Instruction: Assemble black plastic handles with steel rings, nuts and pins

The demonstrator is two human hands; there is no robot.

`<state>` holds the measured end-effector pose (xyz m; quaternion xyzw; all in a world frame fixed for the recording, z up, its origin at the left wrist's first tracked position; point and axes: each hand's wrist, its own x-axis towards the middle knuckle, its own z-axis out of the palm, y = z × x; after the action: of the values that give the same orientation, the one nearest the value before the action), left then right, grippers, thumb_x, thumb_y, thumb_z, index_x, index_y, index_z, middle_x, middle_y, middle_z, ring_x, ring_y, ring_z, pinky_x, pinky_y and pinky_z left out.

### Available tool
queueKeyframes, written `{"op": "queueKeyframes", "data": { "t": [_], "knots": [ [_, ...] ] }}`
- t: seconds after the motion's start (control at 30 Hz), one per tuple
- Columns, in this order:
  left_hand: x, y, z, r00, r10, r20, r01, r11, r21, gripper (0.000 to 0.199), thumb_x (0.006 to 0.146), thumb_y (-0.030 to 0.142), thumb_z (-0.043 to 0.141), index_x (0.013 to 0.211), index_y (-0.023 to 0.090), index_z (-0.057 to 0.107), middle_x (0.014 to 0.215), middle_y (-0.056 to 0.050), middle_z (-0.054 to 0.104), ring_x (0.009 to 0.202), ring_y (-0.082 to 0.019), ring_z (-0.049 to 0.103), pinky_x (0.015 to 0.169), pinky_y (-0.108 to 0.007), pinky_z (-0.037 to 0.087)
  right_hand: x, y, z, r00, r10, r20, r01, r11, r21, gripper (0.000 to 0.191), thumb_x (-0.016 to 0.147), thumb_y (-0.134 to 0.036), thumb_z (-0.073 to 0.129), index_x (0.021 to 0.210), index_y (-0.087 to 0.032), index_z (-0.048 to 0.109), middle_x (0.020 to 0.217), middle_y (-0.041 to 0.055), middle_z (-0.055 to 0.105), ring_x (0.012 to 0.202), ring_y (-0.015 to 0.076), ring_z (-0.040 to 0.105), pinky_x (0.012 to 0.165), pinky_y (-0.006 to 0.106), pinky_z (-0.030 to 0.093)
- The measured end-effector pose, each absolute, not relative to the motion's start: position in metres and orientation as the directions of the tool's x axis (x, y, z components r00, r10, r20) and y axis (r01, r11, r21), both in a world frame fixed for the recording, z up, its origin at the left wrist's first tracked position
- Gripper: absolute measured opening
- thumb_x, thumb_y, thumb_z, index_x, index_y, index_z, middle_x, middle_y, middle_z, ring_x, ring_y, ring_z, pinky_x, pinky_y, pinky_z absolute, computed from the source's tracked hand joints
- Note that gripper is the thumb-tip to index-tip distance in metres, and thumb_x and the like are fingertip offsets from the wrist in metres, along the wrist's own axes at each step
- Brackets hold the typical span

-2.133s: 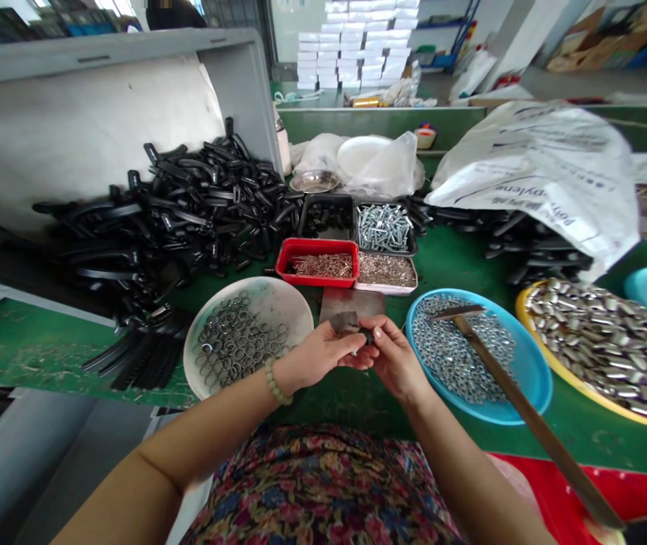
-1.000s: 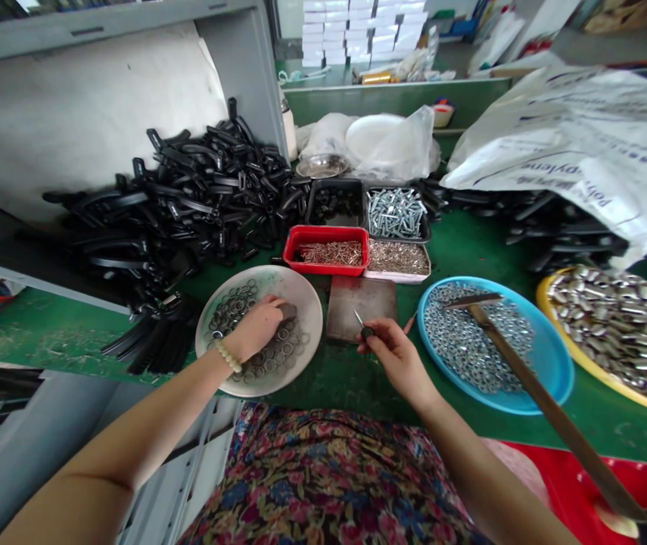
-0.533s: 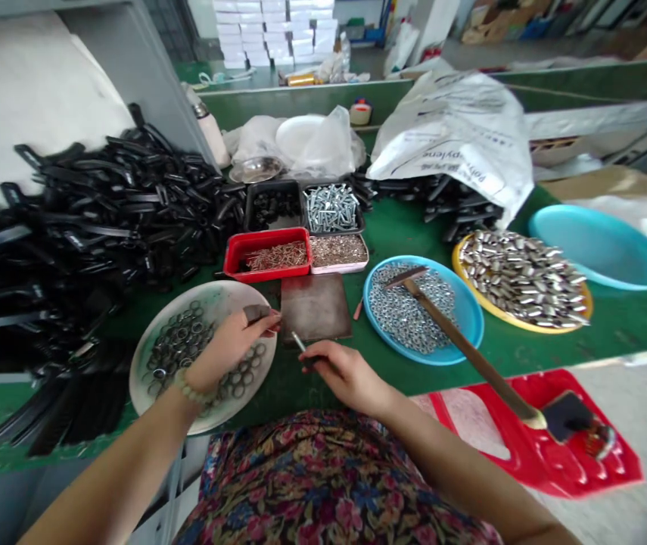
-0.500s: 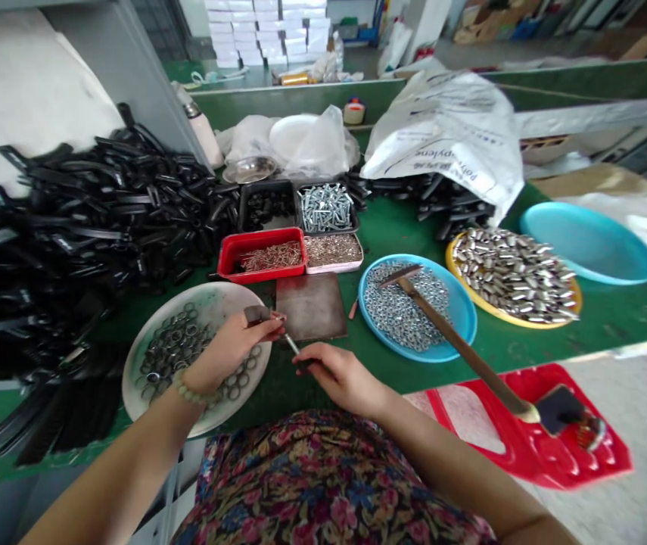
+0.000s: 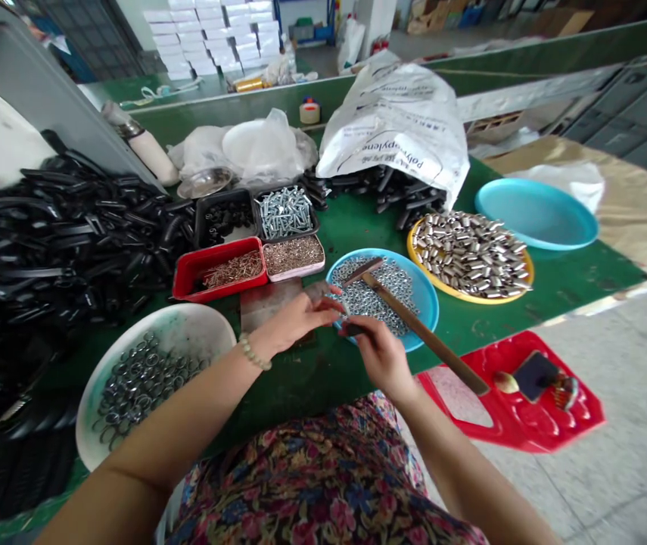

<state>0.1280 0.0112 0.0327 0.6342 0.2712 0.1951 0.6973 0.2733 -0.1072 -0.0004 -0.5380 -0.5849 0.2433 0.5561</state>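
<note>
Left hand (image 5: pixel 292 322) has moved off the white plate (image 5: pixel 198 325) and right hand (image 5: pixel 380 359) has come in to meet it, both now up near the edge of the dark steel plate (image 5: pixel 258 306) and the rim of the blue dish (image 5: pixel 435 310), fingertips very close, can't tell if touching. Left hand nearly closed, thumb and fingers pinching a small grey piece (image 5: pixel 317 291), exact shape too small to tell. Right hand also pinched tight on a small dark-handled pin (image 5: pixel 349 328), tip hidden by the fingers. Metal rings (image 5: pixel 141 390) lie in the white plate, well behind left hand. Wooden-handled hammer (image 5: pixel 419 325) rests across the blue dish on small steel nuts (image 5: pixel 374 291), just beside right hand. Red tray (image 5: pixel 215 291) of staples and pink tray (image 5: pixel 294 274) sit just above the steel plate
</note>
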Motion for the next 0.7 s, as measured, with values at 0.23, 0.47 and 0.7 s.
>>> {"op": "queueKeyframes", "data": {
  "t": [0.23,0.47,0.7],
  "knots": [
    [0.204,0.023,-0.002,0.976,0.214,0.033,0.188,-0.913,0.362,0.017,0.087,0.01,0.048,0.089,0.011,0.064,0.089,-0.01,0.065,0.095,-0.02,0.058,0.088,-0.032,0.043,0.321,-0.127,0.01,0.569,0.776,0.271,0.135,0.237,-0.962,0.017,0.087,-0.028,0.054,0.104,-0.024,0.053,0.094,0.0046,0.067,0.076,0.0173,0.068,0.074,0.037,0.056],
    [0.19,0.022,-0.008,0.986,0.167,0.014,0.161,-0.967,0.198,0.019,0.088,0.014,0.047,0.085,0.011,0.066,0.102,-0.009,0.062,0.097,-0.018,0.054,0.086,-0.027,0.043,0.312,-0.128,0.004,0.54,0.812,0.22,0.089,0.205,-0.975,0.018,0.088,-0.028,0.053,0.106,-0.024,0.053,0.094,0.0039,0.066,0.078,0.0166,0.068,0.075,0.036,0.055],
    [0.185,0.019,-0.004,0.974,0.221,0.053,0.192,-0.926,0.326,0.016,0.085,0.014,0.049,0.081,0.013,0.064,0.098,-0.009,0.062,0.095,-0.019,0.055,0.089,-0.03,0.042,0.301,-0.123,0.009,0.501,0.839,0.213,0.064,0.21,-0.976,0.017,0.088,-0.026,0.053,0.104,-0.024,0.054,0.092,0.0038,0.066,0.078,0.0166,0.068,0.074,0.035,0.056]
  ]
}}
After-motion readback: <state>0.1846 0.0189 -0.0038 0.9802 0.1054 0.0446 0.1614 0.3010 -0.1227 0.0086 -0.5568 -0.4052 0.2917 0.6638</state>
